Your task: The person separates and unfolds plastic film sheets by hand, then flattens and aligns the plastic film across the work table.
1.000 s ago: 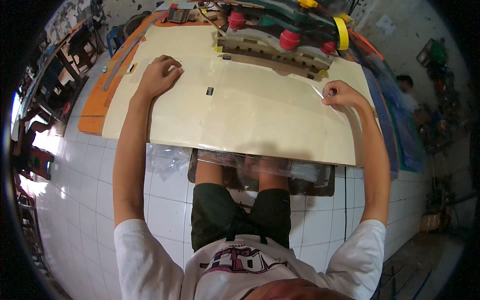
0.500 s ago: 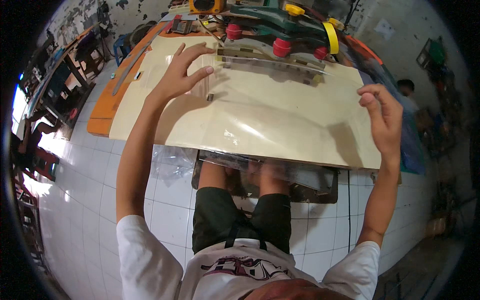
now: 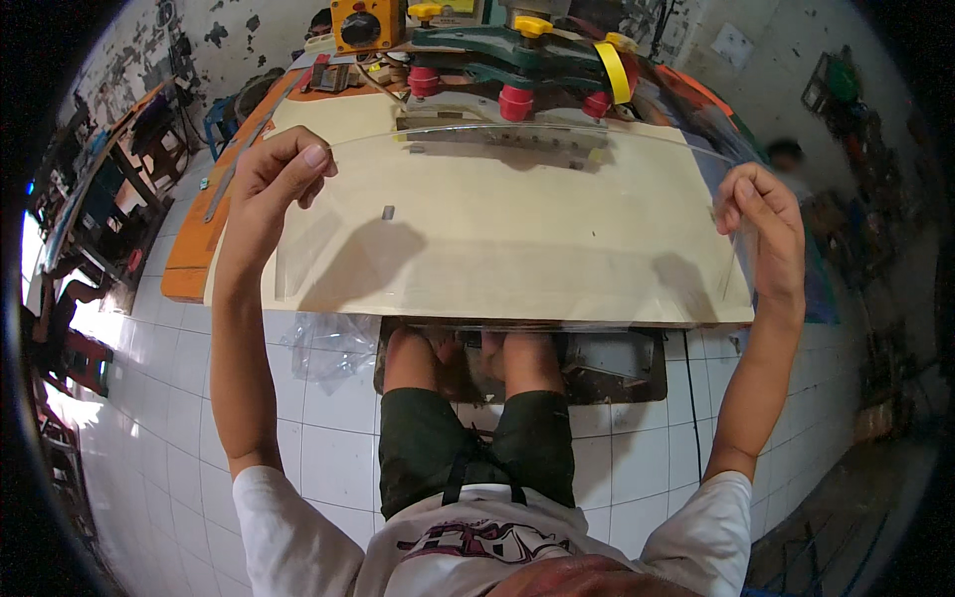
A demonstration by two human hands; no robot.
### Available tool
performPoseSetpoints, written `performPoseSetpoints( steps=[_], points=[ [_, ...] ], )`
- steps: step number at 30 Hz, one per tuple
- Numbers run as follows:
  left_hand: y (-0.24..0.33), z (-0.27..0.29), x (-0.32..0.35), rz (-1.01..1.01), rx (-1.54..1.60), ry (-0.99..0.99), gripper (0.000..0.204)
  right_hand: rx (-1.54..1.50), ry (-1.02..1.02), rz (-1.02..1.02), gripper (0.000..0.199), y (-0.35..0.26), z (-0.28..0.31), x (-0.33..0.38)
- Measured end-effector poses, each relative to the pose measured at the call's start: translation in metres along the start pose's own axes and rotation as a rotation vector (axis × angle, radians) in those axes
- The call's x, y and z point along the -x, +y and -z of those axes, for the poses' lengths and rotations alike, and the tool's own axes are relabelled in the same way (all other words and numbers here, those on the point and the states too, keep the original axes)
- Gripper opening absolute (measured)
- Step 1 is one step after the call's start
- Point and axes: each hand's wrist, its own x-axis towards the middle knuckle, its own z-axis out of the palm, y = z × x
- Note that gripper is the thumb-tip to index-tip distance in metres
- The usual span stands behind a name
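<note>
A wide sheet of clear plastic [image 3: 507,229] stretches between my hands, its far edge slightly bowed. My left hand [image 3: 284,174] pinches the far left corner between thumb and fingers. On the other side, my right hand [image 3: 764,219] has its fingers curled round the far right corner. Below the sheet lies a large cream board [image 3: 338,117] on the table. A small grey piece [image 3: 388,212] shows at the left of the board; whether it lies above or below the plastic is unclear.
At the board's far edge stands a green machine [image 3: 487,60] with red feet, yellow knobs and a yellow ring. Left of it are a yellow box [image 3: 366,25] and a metal ruler [image 3: 221,189] on the orange tabletop [image 3: 184,269]. Crumpled clear plastic [image 3: 333,348] hangs near my legs.
My left hand has moved left and nearer, from open above the board to pinching the sheet's corner. The sheet now spans flat and taut between both hands. My right hand stays nearly in place.
</note>
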Motion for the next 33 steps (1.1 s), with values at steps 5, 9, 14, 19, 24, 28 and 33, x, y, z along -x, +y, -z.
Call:
performPoseSetpoints(
  steps=[5, 9, 14, 19, 24, 28, 33],
  points=[
    [0.005, -0.001, -0.004, 0.002, -0.029, -0.009, 0.028, 0.057, 0.02, 0.048, 0.025, 0.0, 0.004, 0.002],
    [-0.001, 0.006, -0.008, 0.014, -0.128, -0.007, 0.028, 0.146, 0.027, 0.055, 0.021, -0.002, -0.001, 0.003],
    [-0.004, 0.003, -0.011, 0.118, -0.207, 0.007, 0.026, 0.185, 0.012, 0.041, 0.015, 0.003, 0.004, 0.0],
    [0.005, -0.008, -0.01, 0.093, -0.28, 0.007, 0.022, 0.184, 0.008, 0.027, 0.019, 0.023, 0.027, -0.009],
    [0.008, -0.016, -0.014, 0.115, -0.216, -0.109, 0.018, 0.183, -0.047, -0.101, 0.021, 0.049, 0.04, -0.018],
    [-0.015, -0.022, -0.021, 0.184, -0.266, -0.145, 0.018, 0.196, -0.143, -0.196, 0.022, 0.086, 0.049, -0.03],
    [-0.065, -0.041, -0.018, -0.012, -0.95, -0.108, 0.028, 1.132, -0.088, 0.098, 0.035, 0.135, 0.028, -0.034]
  ],
)
